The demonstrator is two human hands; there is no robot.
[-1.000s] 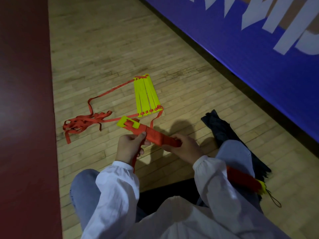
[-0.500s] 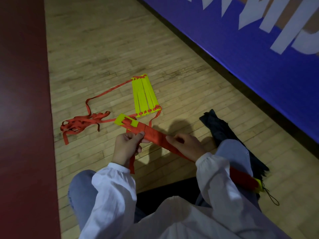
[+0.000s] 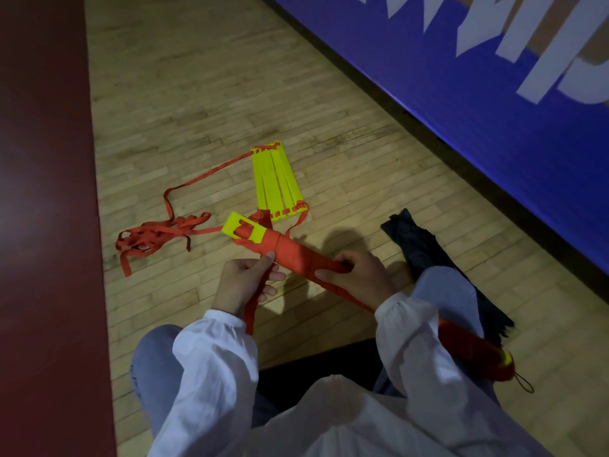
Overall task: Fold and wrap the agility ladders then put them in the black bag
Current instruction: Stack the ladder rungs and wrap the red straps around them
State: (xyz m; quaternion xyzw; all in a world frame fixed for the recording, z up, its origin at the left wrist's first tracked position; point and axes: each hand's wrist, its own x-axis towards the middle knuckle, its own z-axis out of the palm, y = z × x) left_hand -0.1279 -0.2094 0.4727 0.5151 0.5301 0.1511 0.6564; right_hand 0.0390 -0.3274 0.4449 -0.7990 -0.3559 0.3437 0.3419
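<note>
With the left hand, pinching a loose red strap hanging down past the wrist, thumb touching the ladder bundle; with the right hand, fingers curled, gripping that bundle above the floor. Facing yellow rungs and tangled straps lying on the floor ahead, with the black bag beside the right knee

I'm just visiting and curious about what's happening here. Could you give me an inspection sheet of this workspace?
Surface: wooden floor, dark red band at left.
Job's things: half-wrapped ladder held up; yellow rungs and loose red straps on the floor; wrapped ladder by the right leg; black bag on the floor.
Clutter: nothing seen.
Hands: left hand and right hand both grip the half-wrapped ladder.
Cables: thin cord loop on the wrapped ladder.
Surroundings: blue wall, white letters.
</note>
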